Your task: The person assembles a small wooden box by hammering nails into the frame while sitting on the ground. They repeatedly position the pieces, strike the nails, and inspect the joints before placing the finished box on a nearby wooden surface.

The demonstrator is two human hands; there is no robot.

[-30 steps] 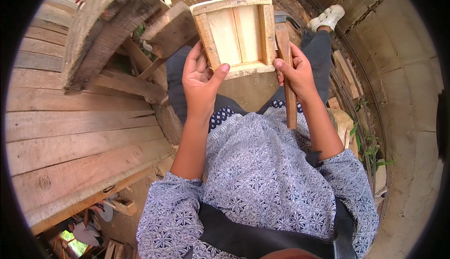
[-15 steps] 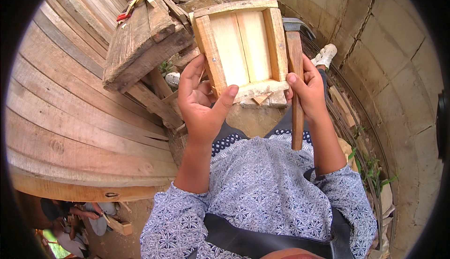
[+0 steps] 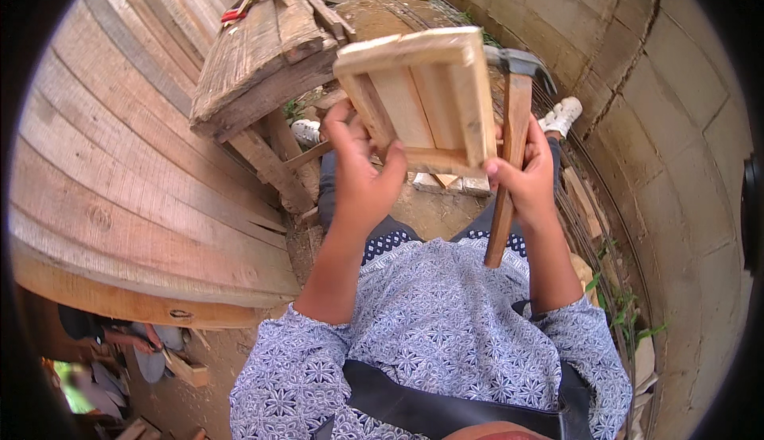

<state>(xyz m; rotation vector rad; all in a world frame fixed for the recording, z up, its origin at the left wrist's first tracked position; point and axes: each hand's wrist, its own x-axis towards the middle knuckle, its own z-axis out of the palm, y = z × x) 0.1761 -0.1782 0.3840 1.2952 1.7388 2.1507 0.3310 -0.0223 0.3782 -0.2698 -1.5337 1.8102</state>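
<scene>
Between my hands is a small, shallow wooden box (image 3: 481,114) of pale boards, its hollow side facing me and tilted. My left hand (image 3: 366,153) grips its lower left corner, with the thumb on the inner edge and the fingers behind. At the lower right corner, my right hand (image 3: 529,169) pinches the box with the thumb. That same hand also holds a claw hammer (image 3: 517,110) by its wooden handle, metal head up, beside the box's right wall. Some fingers of both hands are hidden behind the wood.
A rough wooden bench (image 3: 259,66) with a red-handled tool (image 3: 232,15) and wood scraps stands ahead on the left. Plank wall (image 3: 135,169) lies left, block wall (image 3: 676,122) right. Off-cuts (image 3: 454,183) lie on the ground. Another person's hands (image 3: 147,340) work at lower left.
The box has turned and tipped, showing more of its top and right walls. The hammer has swung with it, its head shifting right and down and its handle slanting more.
</scene>
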